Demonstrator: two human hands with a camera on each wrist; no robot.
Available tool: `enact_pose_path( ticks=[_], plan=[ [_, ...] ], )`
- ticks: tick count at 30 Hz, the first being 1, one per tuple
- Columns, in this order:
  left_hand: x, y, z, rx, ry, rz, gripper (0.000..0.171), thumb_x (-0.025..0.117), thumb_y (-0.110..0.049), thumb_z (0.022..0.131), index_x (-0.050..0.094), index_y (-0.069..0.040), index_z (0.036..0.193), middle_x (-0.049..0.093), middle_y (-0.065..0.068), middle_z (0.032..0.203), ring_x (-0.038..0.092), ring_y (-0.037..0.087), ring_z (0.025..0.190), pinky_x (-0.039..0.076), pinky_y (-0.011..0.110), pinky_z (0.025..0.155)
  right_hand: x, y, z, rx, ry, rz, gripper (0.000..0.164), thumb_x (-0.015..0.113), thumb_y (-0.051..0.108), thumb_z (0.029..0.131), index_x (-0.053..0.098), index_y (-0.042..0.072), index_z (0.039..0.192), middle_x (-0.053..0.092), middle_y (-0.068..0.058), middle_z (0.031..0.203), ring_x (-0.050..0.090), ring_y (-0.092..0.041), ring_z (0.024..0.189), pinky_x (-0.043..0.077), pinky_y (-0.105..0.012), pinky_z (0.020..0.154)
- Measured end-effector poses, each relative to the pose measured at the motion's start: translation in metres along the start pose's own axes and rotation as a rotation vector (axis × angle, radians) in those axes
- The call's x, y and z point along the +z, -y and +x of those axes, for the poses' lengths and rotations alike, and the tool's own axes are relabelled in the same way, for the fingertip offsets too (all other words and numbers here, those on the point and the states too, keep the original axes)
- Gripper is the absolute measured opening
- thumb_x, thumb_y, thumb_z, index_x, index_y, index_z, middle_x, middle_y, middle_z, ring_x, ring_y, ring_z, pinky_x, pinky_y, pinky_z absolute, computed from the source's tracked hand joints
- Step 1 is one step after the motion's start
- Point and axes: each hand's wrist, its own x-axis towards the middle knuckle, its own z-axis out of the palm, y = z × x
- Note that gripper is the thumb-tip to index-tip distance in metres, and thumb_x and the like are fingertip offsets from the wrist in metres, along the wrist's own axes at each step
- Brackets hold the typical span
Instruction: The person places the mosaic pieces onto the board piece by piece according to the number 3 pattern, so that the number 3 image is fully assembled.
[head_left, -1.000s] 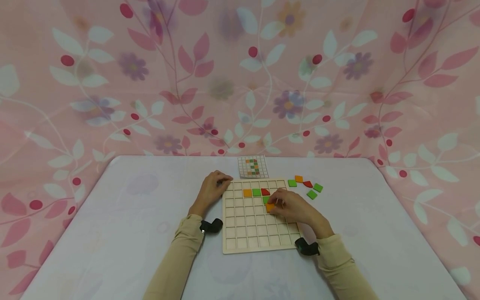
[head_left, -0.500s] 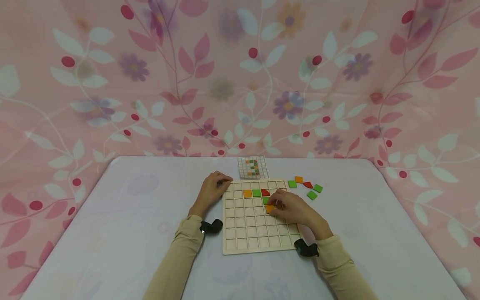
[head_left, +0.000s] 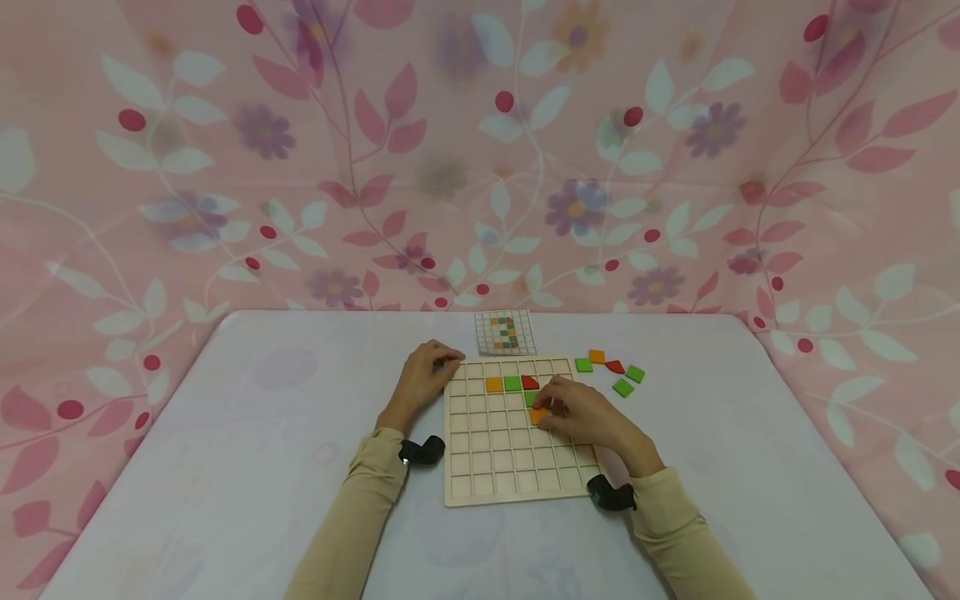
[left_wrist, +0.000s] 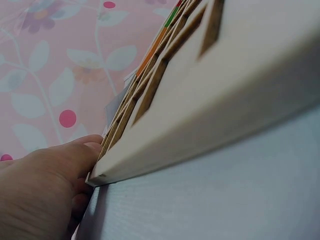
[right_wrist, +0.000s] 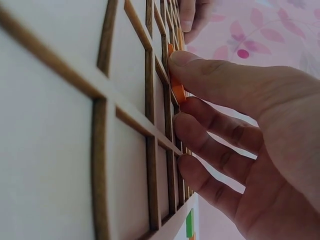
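Note:
My right hand (head_left: 587, 412) is over the pale wooden grid board (head_left: 483, 461), pinching an orange square tile (head_left: 537, 416) between thumb and fingers. In the right wrist view this tile (right_wrist: 177, 90) stands partly proud of the grid, its other fingertips close to the board. Just beyond it a green tile (head_left: 530, 399) sits in a cell, partly covered by the fingers. One row further back lie an orange tile (head_left: 493, 384), a green tile (head_left: 512, 383) and a red quarter-round tile (head_left: 530, 382). At the far left corner, my left hand (head_left: 420, 379) grips the board, thumb along the edge, fingers curled beneath.
Behind the board lies a pattern card (head_left: 504, 333) printed with a coloured grid. Several loose tiles are right of the board, among them a red one (head_left: 615, 367), an orange one (head_left: 597, 357) and a green one (head_left: 623, 387). A white cloth (head_left: 225, 483) covers the table.
The orange tile in my right hand has settled a little lower toward its cell. My left hand has stayed at the board's corner.

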Motion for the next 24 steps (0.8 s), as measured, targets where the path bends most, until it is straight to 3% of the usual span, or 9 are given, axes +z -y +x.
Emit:
enact_pose_path(
  ticks=[15,24],
  plan=[
    [0.0004,0.0007,0.0005,-0.038,0.021,0.005,0.013,0.065,-0.015,0.089,0.075,-0.013,0.098,0.065,0.004,0.095,0.057,0.019,0.088,0.046,0.036,0.079,0.0023,-0.0027,0.0008,0.003,0.007,0.001,0.020,0.072,0.026,0.083,0.067,0.017,0.100,0.058,0.005,0.093,0.053,-0.010,0.081,0.045,-0.022,0.071],
    [0.0000,-0.0002,-0.0001,-0.021,0.009,0.009,0.013,0.065,-0.014,0.089,0.074,-0.013,0.098,0.065,0.004,0.094,0.057,0.019,0.086,0.046,0.036,0.077,0.0038,-0.0038,0.0009,-0.013,0.006,-0.014,0.020,0.072,0.026,0.084,0.067,0.017,0.101,0.057,0.005,0.092,0.052,-0.008,0.078,0.044,-0.021,0.069]
  ],
)
